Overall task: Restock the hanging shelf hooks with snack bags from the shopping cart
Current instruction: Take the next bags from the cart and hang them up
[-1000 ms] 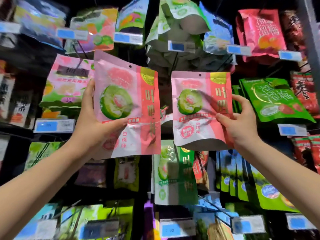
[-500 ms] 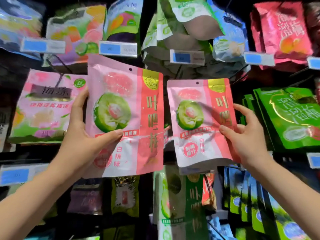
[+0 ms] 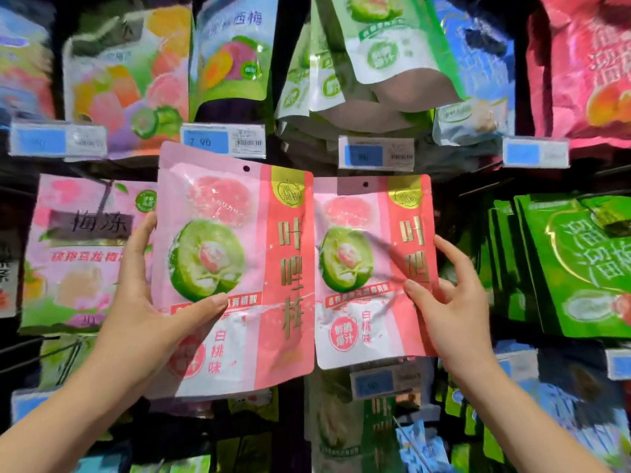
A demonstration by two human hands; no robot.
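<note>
The person stands close to the snack rack with both arms raised, a pink bag in each hand, held up side by side in front of the hanging rows.

The left hand [image 3: 145,302] grips the left pink bag [image 3: 235,268] at its lower left. The thumb lies across the front just under the picture of the green fruit, and the fingers are curled round the left edge and behind it. This bag is tilted a little, its top leaning left, and its top edge comes just under a blue price label [image 3: 222,141].

The right hand [image 3: 452,302] pinches the right pink bag [image 3: 370,268] at its right edge, thumb pressed on the front by the gold lettering and the fingers curled behind. That bag hangs upright, and its left edge meets the right edge of the other bag. A small punched hole shows near the top of each one. From here I can't make out whether a hook runs through the hole of the right one.

Beside the left hand hangs a pale pink jelly bag [image 3: 85,254]. A thick row of green bags [image 3: 577,268] hangs just right of the right hand. Overhead are green and white bags [image 3: 386,52] and, far right, a red bag [image 3: 580,70]. Another price label [image 3: 379,382] sits just beneath the right pink bag.
</note>
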